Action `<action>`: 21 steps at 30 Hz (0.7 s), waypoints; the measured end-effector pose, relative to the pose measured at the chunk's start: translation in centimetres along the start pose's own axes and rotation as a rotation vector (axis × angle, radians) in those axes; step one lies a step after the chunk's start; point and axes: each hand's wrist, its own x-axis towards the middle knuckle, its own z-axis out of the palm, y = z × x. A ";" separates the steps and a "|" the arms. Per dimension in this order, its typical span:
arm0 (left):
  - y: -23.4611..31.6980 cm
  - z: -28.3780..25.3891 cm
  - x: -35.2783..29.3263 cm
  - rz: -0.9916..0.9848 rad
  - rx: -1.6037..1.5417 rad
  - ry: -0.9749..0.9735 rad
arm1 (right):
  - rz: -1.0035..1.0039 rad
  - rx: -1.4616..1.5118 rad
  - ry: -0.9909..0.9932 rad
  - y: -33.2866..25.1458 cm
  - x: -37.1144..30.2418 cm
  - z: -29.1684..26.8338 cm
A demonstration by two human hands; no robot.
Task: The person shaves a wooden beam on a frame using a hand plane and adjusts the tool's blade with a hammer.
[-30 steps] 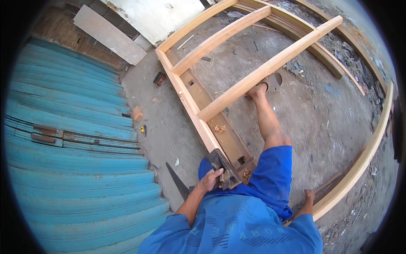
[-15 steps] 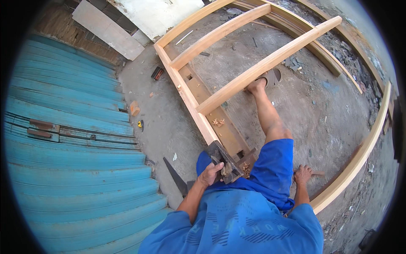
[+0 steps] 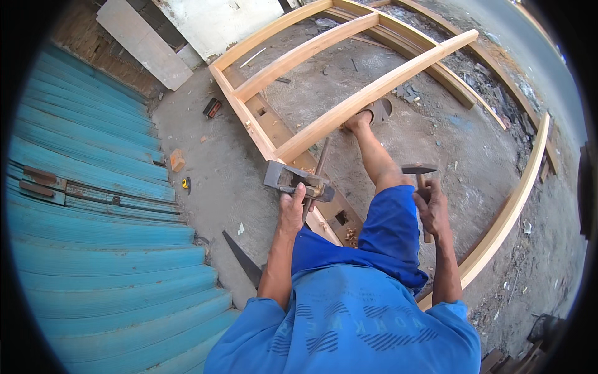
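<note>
"Blue shirt and blue shorts are filling the bottom of the view, so what are the hands actually doing?"

"Left hand [image 3: 290, 212] is gripping a dark hand plane [image 3: 283, 177], thumb lying on top. Some fingers are hiding behind the tool, so I can't tell how every one of them is sitting. A thin rod [image 3: 321, 159] is crossing the plane and sticking out past both edges."

"Ok, and is the plane resting on the wood?"

"It's tilting in front of the side rail [image 3: 252, 128] of that pale wooden frame [image 3: 374, 95], partly covering it. Can't tell if they're touching, tbh."

"What about the other one?"

"Right hand [image 3: 433, 210] is holding a hammer [image 3: 418, 169], fingers curling round the handle, a bit blurry. The head is pointing up beside the right knee, and the handle's end is poking out below the fist. Hammer and plane are sitting well apart."

"Anything lying around?"

"Yeah, a plank [image 3: 337, 202] with square holes is running next to the side rail, and some shavings [image 3: 351, 237] are lying near its closer end. A saw blade [image 3: 242, 257] is lying on the ground to the left, just beside the left forearm. Further up, a yellow tape measure [image 3: 187, 183] is sitting near an orange-brown block [image 3: 177, 160]. Turquoise ridged metal [image 3: 106, 255] is taking up the whole left side."
</note>
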 end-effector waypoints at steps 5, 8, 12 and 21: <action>0.8 1.1 0.9 0.076 -0.006 0.037 | -0.428 -0.276 -0.502 -5.5 -3.1 5.2; 0.8 1.6 0.5 0.139 0.024 0.103 | -0.422 -0.435 -0.674 -7.0 -2.9 8.0; -1.5 -1.4 0.9 0.306 0.126 0.165 | -0.371 -0.278 -0.591 -9.2 -2.5 9.7; 2.8 -1.2 0.5 0.779 0.678 -0.009 | -0.336 0.640 -0.379 -12.2 -4.7 8.4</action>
